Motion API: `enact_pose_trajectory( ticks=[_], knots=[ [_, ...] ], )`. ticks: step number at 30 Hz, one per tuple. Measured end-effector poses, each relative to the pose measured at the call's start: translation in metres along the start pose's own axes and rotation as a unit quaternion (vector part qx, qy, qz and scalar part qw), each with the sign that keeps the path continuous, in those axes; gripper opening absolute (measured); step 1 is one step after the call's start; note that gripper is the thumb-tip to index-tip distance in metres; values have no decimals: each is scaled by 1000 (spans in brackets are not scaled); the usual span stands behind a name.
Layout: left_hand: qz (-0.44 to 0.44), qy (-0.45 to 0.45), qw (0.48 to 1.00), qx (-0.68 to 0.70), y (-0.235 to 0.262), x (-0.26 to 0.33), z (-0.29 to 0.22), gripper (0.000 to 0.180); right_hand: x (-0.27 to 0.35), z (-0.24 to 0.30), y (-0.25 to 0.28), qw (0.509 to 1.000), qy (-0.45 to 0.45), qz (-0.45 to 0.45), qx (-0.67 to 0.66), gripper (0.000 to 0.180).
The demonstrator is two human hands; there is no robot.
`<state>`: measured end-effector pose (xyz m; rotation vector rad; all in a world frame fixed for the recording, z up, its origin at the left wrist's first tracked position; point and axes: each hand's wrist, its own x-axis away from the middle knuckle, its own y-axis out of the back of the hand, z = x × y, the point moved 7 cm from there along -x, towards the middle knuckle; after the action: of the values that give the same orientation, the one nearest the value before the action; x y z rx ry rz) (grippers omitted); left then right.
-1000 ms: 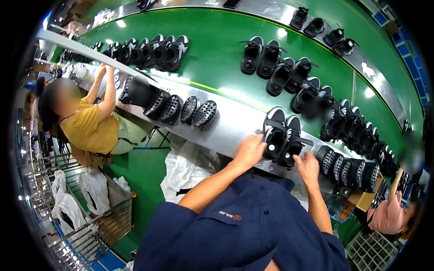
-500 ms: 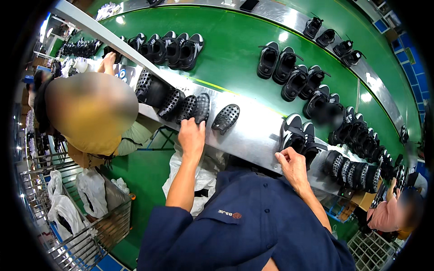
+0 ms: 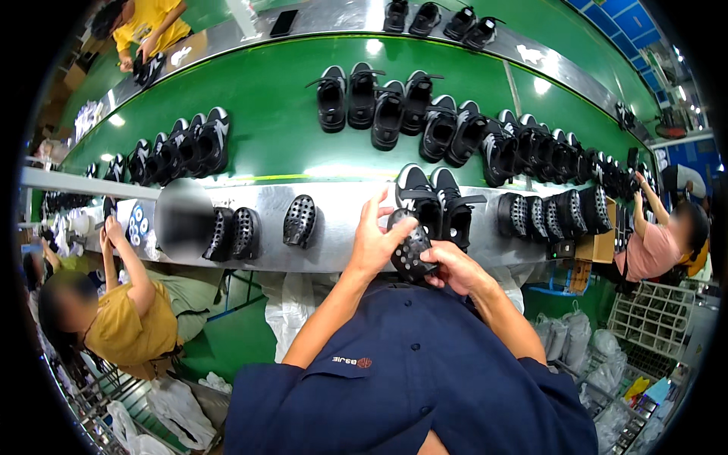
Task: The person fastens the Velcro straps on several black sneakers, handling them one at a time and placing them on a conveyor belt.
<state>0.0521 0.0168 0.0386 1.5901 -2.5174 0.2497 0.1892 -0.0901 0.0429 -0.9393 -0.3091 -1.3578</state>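
Just above the bench's near edge, in front of my chest, is a black shoe insert (image 3: 410, 249), a hollow plastic form dotted with round holes. My left hand (image 3: 373, 241) has its thumb on the upper part, fingers along the left side. At the lower end, my right hand (image 3: 457, 267) pinches it between thumb and fingers. Directly behind stands a pair of black sneakers with grey trim, the left shoe (image 3: 414, 191) and the right shoe (image 3: 452, 203), toes pointing away. Another perforated insert (image 3: 300, 221) lies alone on the bench to the left.
More inserts (image 3: 244, 232) stand farther left on the metal bench (image 3: 341, 216), and a row of them (image 3: 554, 214) stands at right. Sneakers (image 3: 387, 114) line the green belt (image 3: 273, 106) beyond. Co-workers sit at left (image 3: 125, 326) and right (image 3: 652, 246); another (image 3: 155, 26) works across.
My left hand has lifted an insert off the bench and brought it right, in front of me. My right hand has left the sneakers' side and taken hold of it too. The view has turned right.
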Motion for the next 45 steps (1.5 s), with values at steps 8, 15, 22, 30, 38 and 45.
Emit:
enact_pose_trajectory(
  ticks=[8,15,22,30,38,45],
  knots=[
    [-51,121,991,19,-61,-7,43,35,64,34,12,737,192,-266,592,54],
    [-80,-193,872,-443,-72,-34,11,34,49,38,64,737,133,-239,619,42],
    [57,-237,879,-409,-84,-59,47,14,-33,24,55,626,155,-307,700,22],
    [117,-170,881,-426,-47,-68,48,13,-73,-8,36,632,226,-309,674,18],
    [57,-188,912,-360,-23,-65,51,22,-41,17,22,697,361,-291,547,33],
    [23,32,932,-360,-18,-32,88,59,-88,4,55,784,94,-279,547,56]
  ],
)
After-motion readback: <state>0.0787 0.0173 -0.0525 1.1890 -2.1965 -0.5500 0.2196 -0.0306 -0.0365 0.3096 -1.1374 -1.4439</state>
